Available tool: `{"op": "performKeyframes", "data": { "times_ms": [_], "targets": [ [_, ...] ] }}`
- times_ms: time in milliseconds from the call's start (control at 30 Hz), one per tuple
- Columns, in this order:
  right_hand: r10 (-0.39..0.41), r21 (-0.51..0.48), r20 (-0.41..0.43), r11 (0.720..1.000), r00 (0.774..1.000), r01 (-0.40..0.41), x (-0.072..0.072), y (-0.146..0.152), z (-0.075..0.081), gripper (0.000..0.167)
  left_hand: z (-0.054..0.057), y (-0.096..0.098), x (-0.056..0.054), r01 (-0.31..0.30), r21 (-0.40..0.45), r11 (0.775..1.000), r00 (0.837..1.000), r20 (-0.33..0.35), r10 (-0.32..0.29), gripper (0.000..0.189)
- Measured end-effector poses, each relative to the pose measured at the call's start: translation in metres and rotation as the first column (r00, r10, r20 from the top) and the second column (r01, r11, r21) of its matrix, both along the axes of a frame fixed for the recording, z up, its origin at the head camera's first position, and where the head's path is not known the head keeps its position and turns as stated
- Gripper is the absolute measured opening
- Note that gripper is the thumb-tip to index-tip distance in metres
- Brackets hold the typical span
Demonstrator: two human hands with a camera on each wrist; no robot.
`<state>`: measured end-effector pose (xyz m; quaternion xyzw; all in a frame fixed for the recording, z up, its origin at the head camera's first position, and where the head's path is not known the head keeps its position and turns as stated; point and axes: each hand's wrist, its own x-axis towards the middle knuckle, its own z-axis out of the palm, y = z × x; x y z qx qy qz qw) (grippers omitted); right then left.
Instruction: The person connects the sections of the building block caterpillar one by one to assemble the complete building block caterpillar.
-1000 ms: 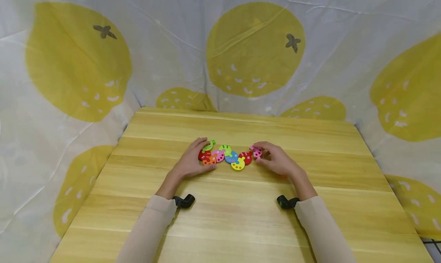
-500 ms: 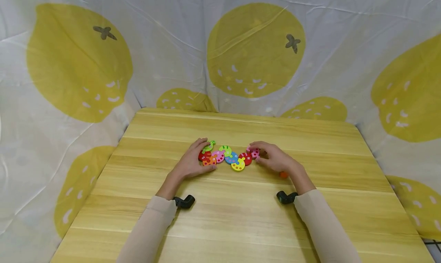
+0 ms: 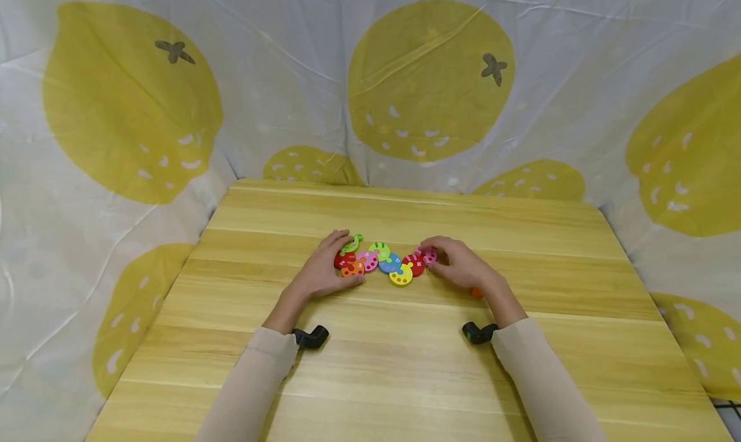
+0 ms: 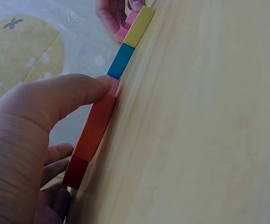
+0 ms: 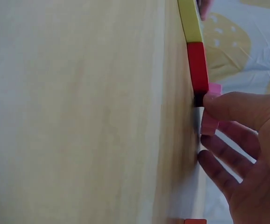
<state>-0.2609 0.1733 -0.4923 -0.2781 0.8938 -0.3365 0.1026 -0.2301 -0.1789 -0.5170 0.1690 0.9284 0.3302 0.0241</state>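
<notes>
A row of joined, numbered puzzle pieces (image 3: 390,262) in several colours lies on the wooden table, shaped like a caterpillar. My left hand (image 3: 321,266) holds its left end, fingers at the green head piece (image 3: 351,244) and thumb (image 4: 90,88) by the orange piece (image 4: 95,126). At the other end, my right hand (image 3: 461,264) pinches a pink puzzle piece (image 3: 429,255) against the red piece (image 3: 413,265). In the right wrist view, the pink piece (image 5: 209,122) stands a little higher than the red one, partly behind the thumb.
An orange piece (image 3: 476,293) lies apart on the table (image 3: 393,365), partly hidden by my right wrist. Black wrist cameras stick out from both wrists, close above the tabletop. A lemon-print cloth (image 3: 428,82) hangs behind and at both sides.
My right hand has moved slightly left, bringing the pink piece up to the red one. The left hand keeps its place on the puzzle. More of the loose orange piece shows.
</notes>
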Motion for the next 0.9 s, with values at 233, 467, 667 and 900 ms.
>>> {"op": "performKeyframes", "data": {
  "times_ms": [233,467,667,900],
  "targets": [
    [-0.004,0.007,-0.037,1.000,0.999,0.005,0.000,-0.003,-0.002,0.035,0.001,0.000,0.000,-0.005,-0.004,1.000,1.000,0.006,0.005,0.098],
    [-0.016,0.030,-0.027,0.999,0.999,0.017,0.000,-0.002,-0.005,0.032,0.001,0.002,0.001,-0.002,-0.001,1.000,1.000,0.006,0.002,0.098],
    [-0.035,0.005,0.019,0.999,0.999,0.035,0.005,0.005,-0.001,0.049,0.002,0.002,-0.001,0.003,-0.011,1.000,1.000,0.000,-0.003,0.098],
    [-0.050,-0.002,0.015,0.999,0.999,0.050,0.015,0.025,0.004,0.051,0.001,0.002,0.000,-0.003,-0.017,1.000,1.000,-0.001,0.003,0.100]
  ]
}}
